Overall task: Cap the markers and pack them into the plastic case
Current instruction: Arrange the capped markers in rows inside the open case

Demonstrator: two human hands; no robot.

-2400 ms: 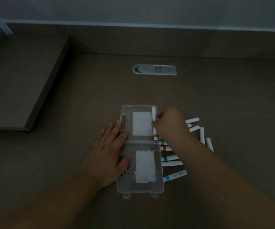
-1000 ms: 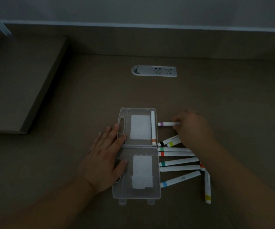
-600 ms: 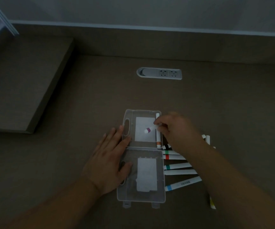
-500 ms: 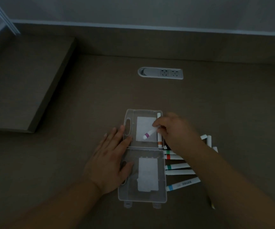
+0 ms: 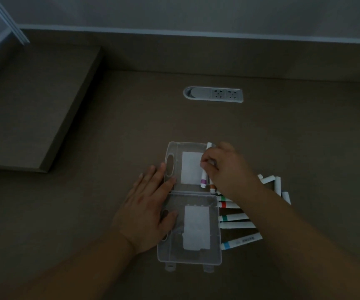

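Right hand (image 5: 224,167), fingers curled round the purple marker (image 5: 204,180), lays it near-to-far in the far half of the open case (image 5: 174,148), just left of the orange marker (image 5: 212,188); left hand (image 5: 146,213) presses flat on the case's left edge

1 head-worn camera looks forward and down, close above the desk (image 5: 109,131).

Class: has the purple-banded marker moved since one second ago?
Yes. The purple-banded marker went from the desk right of the plastic case into its far half, beside the orange-banded marker.
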